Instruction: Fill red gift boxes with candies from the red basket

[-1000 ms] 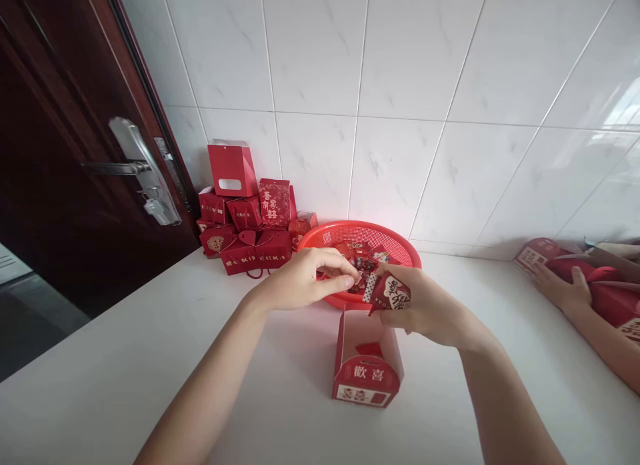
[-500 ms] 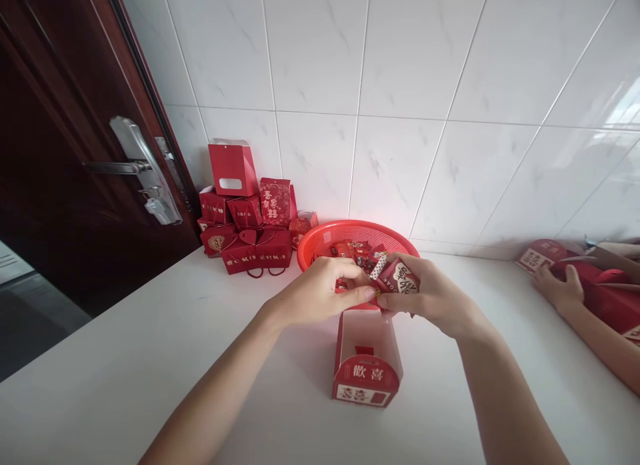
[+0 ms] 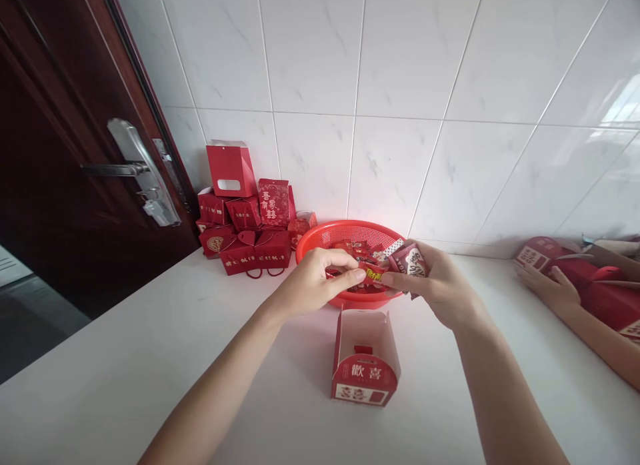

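Basket (image 3: 363, 301), red mesh plastic. Over it — L hand (image 3: 325, 278) & R hand (image 3: 437, 278), both pinching shiny sweet (image 3: 373, 274); R also grips crinkled packet (image 3: 411, 260). Card box (image 3: 367, 375), arched end — in front of basket. Stacked cartons (image 3: 256, 252), left of basket.

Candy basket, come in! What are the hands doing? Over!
Left hand: pinching red-and-yellow wrapped candy. Right hand: holding maroon candy packet. Gift box: open-topped, upright. Red plastic basket: partly hidden behind hands.

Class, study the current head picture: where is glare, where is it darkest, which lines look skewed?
Head view: window-like glare on the wall tiles at far right; head view: darkest around the door at left; head view: tile joints fan apart upward, perhaps wide-angle distortion.
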Demonstrator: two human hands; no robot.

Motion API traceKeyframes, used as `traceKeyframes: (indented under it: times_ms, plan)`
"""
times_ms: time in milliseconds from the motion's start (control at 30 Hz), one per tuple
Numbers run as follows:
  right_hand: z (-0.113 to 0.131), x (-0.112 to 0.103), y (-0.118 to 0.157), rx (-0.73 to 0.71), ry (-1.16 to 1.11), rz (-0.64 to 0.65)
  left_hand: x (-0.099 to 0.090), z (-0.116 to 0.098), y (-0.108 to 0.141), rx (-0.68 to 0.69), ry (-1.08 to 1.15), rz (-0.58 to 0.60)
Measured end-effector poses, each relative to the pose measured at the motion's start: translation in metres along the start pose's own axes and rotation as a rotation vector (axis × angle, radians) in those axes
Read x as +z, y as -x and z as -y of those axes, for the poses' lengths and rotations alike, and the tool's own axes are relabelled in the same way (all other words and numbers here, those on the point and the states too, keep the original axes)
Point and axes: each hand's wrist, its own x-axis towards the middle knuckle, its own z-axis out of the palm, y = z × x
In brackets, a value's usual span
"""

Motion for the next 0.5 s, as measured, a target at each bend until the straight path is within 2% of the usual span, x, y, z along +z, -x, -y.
traceKeyframes:
  times_ms: [233, 367, 500]
  plan:
    - [-0.003, -0.002, -0.002, -0.04, -0.061, -0.077, -0.002, 0.0, 0.001, 0.0, -0.041, 0.018]
    - [-0.003, -0.005, -0.001, -0.061, -0.062, -0.046, -0.005, -0.003, 0.008, -0.053, -0.19, 0.205]
    - [0.002, -0.005, 0.005, 0.007, 0.091, 0.151, -0.002, -0.007, 0.017, -0.141, -0.435, 0.407]
